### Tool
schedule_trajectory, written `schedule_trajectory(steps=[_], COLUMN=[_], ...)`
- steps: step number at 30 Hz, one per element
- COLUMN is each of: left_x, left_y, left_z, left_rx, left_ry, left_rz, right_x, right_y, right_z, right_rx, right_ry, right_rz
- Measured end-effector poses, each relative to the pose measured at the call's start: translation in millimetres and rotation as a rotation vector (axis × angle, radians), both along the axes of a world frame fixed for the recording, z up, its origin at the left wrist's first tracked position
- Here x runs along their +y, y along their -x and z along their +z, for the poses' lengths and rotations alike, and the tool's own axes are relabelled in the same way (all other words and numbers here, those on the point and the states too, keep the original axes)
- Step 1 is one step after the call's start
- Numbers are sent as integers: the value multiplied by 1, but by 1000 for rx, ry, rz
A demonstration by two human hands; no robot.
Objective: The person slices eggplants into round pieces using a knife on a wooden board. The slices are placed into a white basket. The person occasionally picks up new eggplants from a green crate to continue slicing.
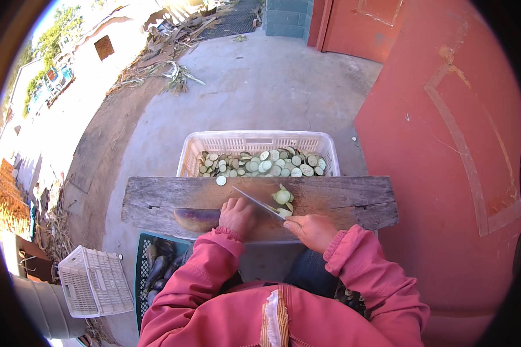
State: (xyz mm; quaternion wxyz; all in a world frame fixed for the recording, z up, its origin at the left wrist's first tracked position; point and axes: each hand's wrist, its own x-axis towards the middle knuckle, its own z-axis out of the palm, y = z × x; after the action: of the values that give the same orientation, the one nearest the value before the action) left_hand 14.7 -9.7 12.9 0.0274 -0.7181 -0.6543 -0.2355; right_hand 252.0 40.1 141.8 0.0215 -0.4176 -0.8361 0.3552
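On a weathered wooden plank [351, 197] lies a long purple eggplant [197, 219]. My left hand [238, 217] rests over its right end, fingers bent; how firmly they grip is hard to see. My right hand [313, 230] holds a knife [258, 202] by the handle, its blade slanting up and left across the plank. Just right of the blade are pale green eggplant end pieces [282, 197]. A single round slice [221, 180] lies at the plank's far edge. Beyond it, a white plastic crate [260, 135] holds many eggplant slices [265, 165].
A green plastic crate [138, 277] of whole eggplants [157, 271] stands at lower left, beside an overturned-looking white crate [96, 282] and a metal drum [47, 306]. A red door panel [443, 173] rises on the right. Dry stalks [173, 78] lie on the concrete floor.
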Motion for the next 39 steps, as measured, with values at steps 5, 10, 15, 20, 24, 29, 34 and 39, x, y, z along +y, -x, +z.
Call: schedule_trajectory(steps=[5,10,15,20,24,29,34,39], left_x=[-4,-8,-10,-8,-8,-6,-12,-14], left_y=[-5,-8,-2,3,-1,-7,0,8], left_z=[3,11,6,-1,-3,1,3,6], left_rx=[-7,-61,-120,-90,-59,-9,-92,-188], left_ry=[-10,-88,-115,-65,-61,-42,-157,-164], left_rz=[-3,-35,-7,-1,-17,-29,-62,-77], right_x=[15,26,16,4,-1,12,17,11], right_y=[41,41,24,-3,5,51,53,27], right_z=[-61,-107,-46,-14,-15,-62,-95,-56], right_rx=[54,265,277,103,39,27,213,254], right_ry=[-18,-3,178,-54,-7,27,38,98], right_rz=[-34,-140,-222,72,4,-49,-125,-180])
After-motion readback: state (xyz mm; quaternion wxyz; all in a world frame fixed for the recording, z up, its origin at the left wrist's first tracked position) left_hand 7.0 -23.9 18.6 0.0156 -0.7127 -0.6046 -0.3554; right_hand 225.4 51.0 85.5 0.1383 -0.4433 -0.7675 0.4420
